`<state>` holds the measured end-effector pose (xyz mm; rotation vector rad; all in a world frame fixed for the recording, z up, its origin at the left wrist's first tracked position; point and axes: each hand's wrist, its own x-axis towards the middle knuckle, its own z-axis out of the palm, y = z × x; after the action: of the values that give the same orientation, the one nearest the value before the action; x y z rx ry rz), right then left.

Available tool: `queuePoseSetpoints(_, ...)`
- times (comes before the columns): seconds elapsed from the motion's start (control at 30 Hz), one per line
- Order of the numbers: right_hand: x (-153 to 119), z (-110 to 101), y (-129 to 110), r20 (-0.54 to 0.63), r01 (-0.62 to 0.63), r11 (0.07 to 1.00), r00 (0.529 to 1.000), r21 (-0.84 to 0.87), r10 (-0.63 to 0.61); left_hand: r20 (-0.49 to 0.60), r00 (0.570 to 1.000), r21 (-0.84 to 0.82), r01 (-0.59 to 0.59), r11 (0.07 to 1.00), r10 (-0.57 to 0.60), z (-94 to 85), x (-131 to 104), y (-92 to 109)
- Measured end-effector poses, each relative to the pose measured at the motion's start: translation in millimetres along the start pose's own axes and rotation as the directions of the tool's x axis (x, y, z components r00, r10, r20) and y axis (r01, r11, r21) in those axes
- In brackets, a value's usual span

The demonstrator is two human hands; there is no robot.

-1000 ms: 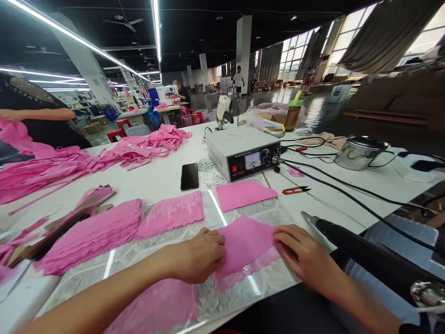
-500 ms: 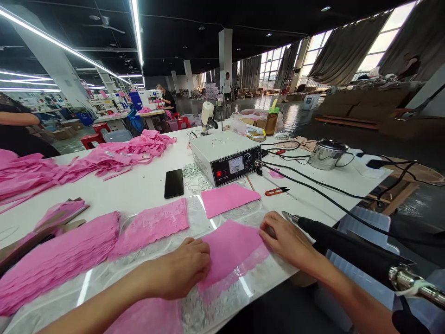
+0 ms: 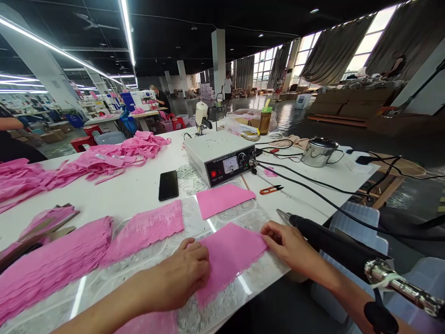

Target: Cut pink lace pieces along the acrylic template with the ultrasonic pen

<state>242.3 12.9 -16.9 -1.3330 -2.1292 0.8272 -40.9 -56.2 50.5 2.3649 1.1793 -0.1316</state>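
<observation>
A pink fabric piece (image 3: 233, 253) lies on the clear sheet in front of me, with a scalloped lower edge. At its left edge, my left hand (image 3: 187, 273) is closed with curled fingers, which hide that side. The right corner is pinched between the thumb and fingers of my right hand (image 3: 283, 242). Just past my right hand lies a black-handled tool (image 3: 327, 236) with a metal tip, its cable running to a control box (image 3: 222, 157). Another pink fabric piece (image 3: 225, 200) lies flat above the one I hold, and a lace-patterned pink piece (image 3: 149, 227) is to the left.
On the left are a stack of pink pieces (image 3: 69, 260), large scissors (image 3: 38, 234) and a pink garment heap (image 3: 104, 160). A phone (image 3: 168, 185), orange thread snips (image 3: 271, 189), a glass mug (image 3: 318, 153) and a bottle (image 3: 265, 121) stand or lie further back. Plastic bins (image 3: 358, 222) sit beyond the right edge.
The held fabric's right corner has shifted slightly with my right hand, and the pale lace strip along its lower edge now shows less. The whole view has turned a little to the right.
</observation>
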Motion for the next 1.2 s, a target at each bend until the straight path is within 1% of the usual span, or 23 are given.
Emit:
queuePoseSetpoints(0.1,-2,1,0,0.003,-0.015,0.999,1.0,0.038,0.015,-0.074,0.996,-0.011,-0.043,0.999,0.042,-1.3,14,8)
queuePoseSetpoints(0.17,-2,0,1,-0.007,-0.021,0.998,1.0,0.062,0.022,-0.134,0.99,-0.042,-0.042,0.998,0.036,-0.5,32,16)
queuePoseSetpoints(0.37,-2,-2,6,-0.034,-0.061,0.988,0.997,0.142,0.067,-0.262,0.961,-0.13,0.057,0.99,-0.089,15.2,100,38)
queuePoseSetpoints(0.43,-2,-2,7,-0.031,-0.08,0.981,0.996,0.175,0.087,-0.286,0.951,-0.156,0.077,0.985,-0.12,21.6,116,42)
queuePoseSetpoints(0.5,-3,-2,8,-0.017,-0.101,0.971,0.994,0.216,0.107,-0.301,0.943,-0.171,0.09,0.981,-0.139,27.0,125,42)
queuePoseSetpoints(0.67,-4,-3,8,0.069,-0.174,0.918,0.985,0.357,0.16,-0.321,0.934,-0.177,0.102,0.979,-0.155,34.6,133,37)
queuePoseSetpoints(0.83,-5,-5,8,0.141,-0.203,0.858,0.978,0.472,0.155,-0.319,0.934,-0.192,0.104,0.976,-0.162,33.8,131,39)
queuePoseSetpoints(1.03,-5,-3,8,0.151,-0.211,0.817,0.977,0.537,0.153,-0.305,0.938,-0.216,0.103,0.971,-0.167,29.8,128,42)
queuePoseSetpoints(1.2,-4,1,10,0.137,-0.187,0.818,0.982,0.543,0.133,-0.319,0.935,-0.239,0.081,0.968,-0.157,28.0,126,44)
